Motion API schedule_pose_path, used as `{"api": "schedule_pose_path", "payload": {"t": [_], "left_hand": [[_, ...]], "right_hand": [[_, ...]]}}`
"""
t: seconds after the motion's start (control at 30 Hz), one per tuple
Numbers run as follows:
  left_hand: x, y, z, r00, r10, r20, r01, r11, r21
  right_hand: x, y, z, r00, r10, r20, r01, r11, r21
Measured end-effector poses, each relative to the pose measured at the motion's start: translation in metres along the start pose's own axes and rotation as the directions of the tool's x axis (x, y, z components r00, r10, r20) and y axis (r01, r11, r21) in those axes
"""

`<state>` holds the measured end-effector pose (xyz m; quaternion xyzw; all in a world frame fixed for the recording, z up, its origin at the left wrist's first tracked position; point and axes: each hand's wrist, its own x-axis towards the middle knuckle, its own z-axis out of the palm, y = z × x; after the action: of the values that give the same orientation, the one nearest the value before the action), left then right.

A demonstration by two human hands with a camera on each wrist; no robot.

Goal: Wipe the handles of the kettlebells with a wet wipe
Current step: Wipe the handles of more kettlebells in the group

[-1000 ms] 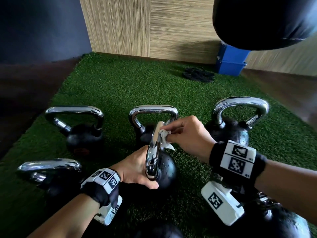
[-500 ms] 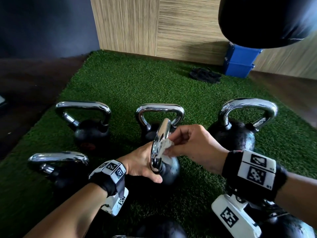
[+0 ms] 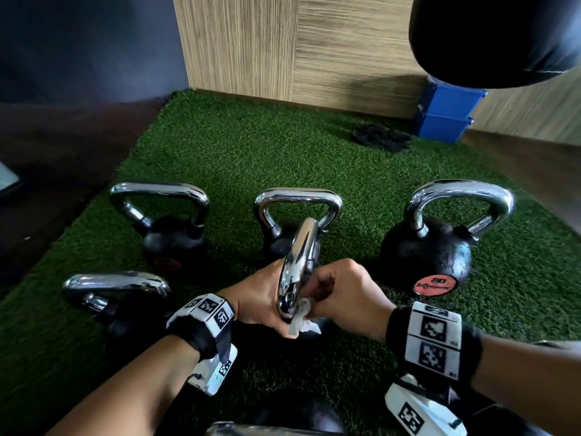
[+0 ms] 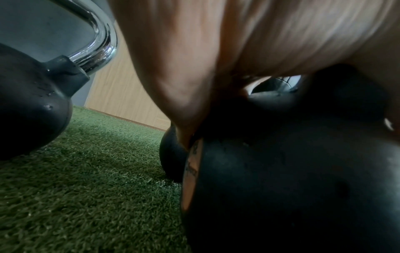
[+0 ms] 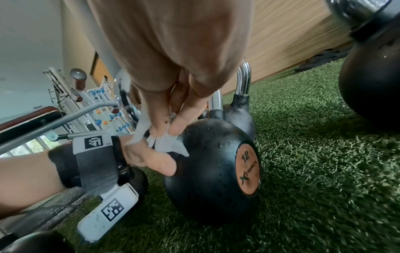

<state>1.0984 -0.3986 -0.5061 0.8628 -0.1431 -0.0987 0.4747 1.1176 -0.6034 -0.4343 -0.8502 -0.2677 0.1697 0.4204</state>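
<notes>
A black 12 kg kettlebell (image 5: pixel 207 172) stands on the green turf, its chrome handle (image 3: pixel 297 262) seen edge-on in the head view. My left hand (image 3: pixel 264 297) grips the ball from the left, thumb (image 5: pixel 151 160) laid across its top. My right hand (image 3: pixel 339 294) pinches a crumpled white wet wipe (image 3: pixel 301 319) against the near lower end of the handle, where it meets the ball. In the right wrist view the fingertips (image 5: pixel 171 123) squeeze the wipe (image 5: pixel 166 143). The left wrist view shows only palm (image 4: pixel 216 51) and black ball (image 4: pixel 292 171).
Three more kettlebells stand in a back row: left (image 3: pixel 169 237), middle (image 3: pixel 298 199), right (image 3: pixel 430 250). Another is at the front left (image 3: pixel 116 294) and one at the bottom edge (image 3: pixel 292 416). A black punching bag (image 3: pixel 503 36) hangs top right. Blue boxes (image 3: pixel 446 114) stand by the wall.
My right hand has slid the wipe down the handle from its upper part to its near lower end. The left hand stays on the ball.
</notes>
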Motion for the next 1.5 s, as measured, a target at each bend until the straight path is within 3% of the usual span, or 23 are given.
{"api": "schedule_pose_path", "payload": {"t": [0.13, 0.27, 0.37, 0.53, 0.63, 0.77, 0.9, 1.1, 1.23, 1.4, 1.5], "left_hand": [[-0.003, 0.006, 0.003, 0.998, 0.067, 0.002, -0.067, 0.992, 0.112], [-0.008, 0.005, 0.01, 0.993, 0.116, -0.009, -0.113, 0.982, 0.152], [-0.011, -0.002, 0.01, 0.995, 0.096, 0.004, -0.095, 0.976, 0.193], [-0.012, -0.005, 0.012, 1.0, 0.002, 0.017, -0.004, 0.993, 0.114], [-0.012, -0.005, 0.012, 0.999, 0.034, 0.0, -0.034, 0.988, 0.152], [-0.013, -0.005, 0.012, 1.0, 0.015, 0.005, -0.016, 0.988, 0.151], [-0.01, -0.01, 0.013, 1.0, 0.031, -0.003, -0.031, 0.985, 0.171], [-0.009, -0.009, 0.01, 0.997, 0.069, -0.021, -0.062, 0.974, 0.217], [-0.011, -0.011, 0.011, 0.999, 0.046, -0.011, -0.043, 0.981, 0.187], [-0.009, -0.007, 0.011, 0.99, 0.134, -0.046, -0.121, 0.967, 0.222], [-0.009, -0.006, 0.01, 0.992, 0.123, -0.04, -0.111, 0.967, 0.231]], "right_hand": [[-0.001, 0.005, -0.005, 1.0, 0.019, 0.023, -0.021, 0.998, 0.064], [0.002, 0.005, 0.003, 0.992, 0.043, 0.115, -0.043, 0.999, -0.005], [0.004, 0.003, 0.011, 0.982, 0.088, 0.165, -0.09, 0.996, 0.006], [0.007, 0.001, 0.001, 0.944, 0.017, 0.33, -0.06, 0.991, 0.122], [0.008, 0.0, 0.001, 0.935, -0.007, 0.354, -0.05, 0.987, 0.151], [0.009, -0.001, -0.004, 0.893, 0.018, 0.449, -0.167, 0.941, 0.293], [0.007, -0.004, -0.006, 0.843, 0.051, 0.536, -0.332, 0.832, 0.444], [0.011, -0.005, -0.006, 0.896, 0.139, 0.422, -0.407, 0.64, 0.652], [0.011, -0.007, -0.003, 0.908, 0.13, 0.399, -0.385, 0.639, 0.667], [0.018, -0.008, -0.001, 0.954, 0.209, 0.213, -0.298, 0.629, 0.718], [0.021, -0.004, 0.0, 0.959, 0.24, 0.154, -0.272, 0.611, 0.744]]}}
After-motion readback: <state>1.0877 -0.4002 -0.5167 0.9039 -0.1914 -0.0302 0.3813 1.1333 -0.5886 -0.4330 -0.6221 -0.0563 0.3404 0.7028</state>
